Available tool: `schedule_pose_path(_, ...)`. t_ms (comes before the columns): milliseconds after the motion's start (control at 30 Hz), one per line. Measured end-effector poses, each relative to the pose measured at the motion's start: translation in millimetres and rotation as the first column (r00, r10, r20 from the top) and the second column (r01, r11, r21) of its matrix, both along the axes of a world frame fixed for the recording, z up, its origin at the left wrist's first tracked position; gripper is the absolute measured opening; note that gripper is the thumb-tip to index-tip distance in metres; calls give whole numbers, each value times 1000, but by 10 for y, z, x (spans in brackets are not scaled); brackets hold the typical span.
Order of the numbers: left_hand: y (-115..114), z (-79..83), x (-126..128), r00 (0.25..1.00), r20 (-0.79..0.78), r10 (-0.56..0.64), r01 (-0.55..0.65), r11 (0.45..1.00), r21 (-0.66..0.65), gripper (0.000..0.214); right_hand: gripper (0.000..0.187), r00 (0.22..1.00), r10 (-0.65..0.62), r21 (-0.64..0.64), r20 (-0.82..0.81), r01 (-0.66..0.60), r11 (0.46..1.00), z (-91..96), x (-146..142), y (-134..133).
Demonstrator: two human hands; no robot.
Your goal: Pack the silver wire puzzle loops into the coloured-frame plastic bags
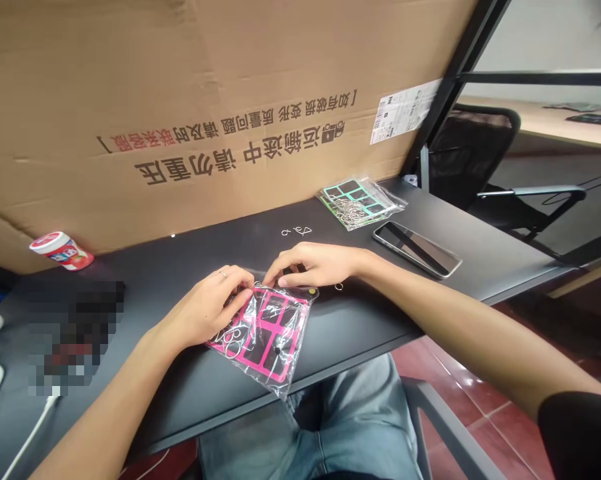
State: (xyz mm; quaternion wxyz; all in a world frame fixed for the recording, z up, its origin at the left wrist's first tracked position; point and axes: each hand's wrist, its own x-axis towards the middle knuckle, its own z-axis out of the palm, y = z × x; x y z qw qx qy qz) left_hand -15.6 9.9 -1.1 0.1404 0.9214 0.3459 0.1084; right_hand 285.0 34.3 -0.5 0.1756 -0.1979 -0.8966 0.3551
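Note:
A clear plastic bag point(280, 333) lies at a slant near the table's front edge, with a pink-framed black card and several metal rings inside. My left hand point(220, 300) is closed on the bag's upper left edge, thumb over the plastic. At the bag's top edge, my right hand point(310, 263) has its fingers curled in a pinch on the plastic; its fingertips are partly hidden. A small ring point(338, 287) rests on the table under my right wrist. Beyond that hand lie a few loose metal rings or hooks point(303, 231).
Farther back is another clear bag point(353, 203) with turquoise-framed cards and metal rings. A phone point(417, 249) lies at the right. At the left stand a red and white bottle point(62, 251) and a white cable point(33, 430). A large cardboard sheet point(205, 80) walls the table's back.

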Motion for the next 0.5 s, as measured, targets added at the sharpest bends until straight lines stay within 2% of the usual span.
schedule_pose_path(233, 6, 0, -4, 1000, 3, -2, 2, 1000, -7, 18, 36, 997, 74, -68, -31, -76, 995, -16, -11, -6)
schedule_pose_path(400, 8, -9, -4, 1000, 2, 4, -4, 1000, 2, 19, 47, 999, -39, 15, -12, 39, 999, -49, -6, -1)
schedule_pose_path(500, 13, -18, -9, 1000, 2, 0, 0, 1000, -5, 18, 45, 1000, -18, 59, 6, 18, 998, -61, -19, -3)
